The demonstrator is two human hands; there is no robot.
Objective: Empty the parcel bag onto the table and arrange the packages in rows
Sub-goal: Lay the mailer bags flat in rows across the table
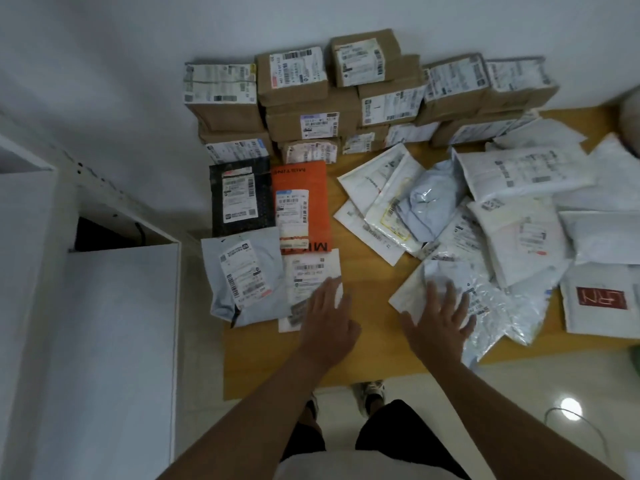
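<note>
**Both hands flat over mailers at the table's near edge**

The left hand (pixel 329 320) lies with straight, relaxed fingers (pixel 330 289) on the lower right part of a white flat envelope (pixel 313 271), holding nothing. That envelope sits at the near end of a tidy group: a pale blue mailer (pixel 242 275) just beside it on the left, a black mailer (pixel 239 199) and an orange mailer (pixel 301 206) behind them.

The right hand (pixel 440 320) is spread wide, fingers extended, over the corner of a white padded mailer (pixel 415 292) at the near edge of a loose heap of white and silvery packages (pixel 512 216). The blur makes it hard to say whether the palm presses on it or hovers just above; nothing is gripped.

Bare wood of the table (pixel 367 289) shows between the two hands. Along the far wall, brown cardboard boxes (pixel 311 95) stand stacked in rows with their labels facing up. A white package with a red square mark (pixel 601 299) lies at the right edge of the heap.
</note>
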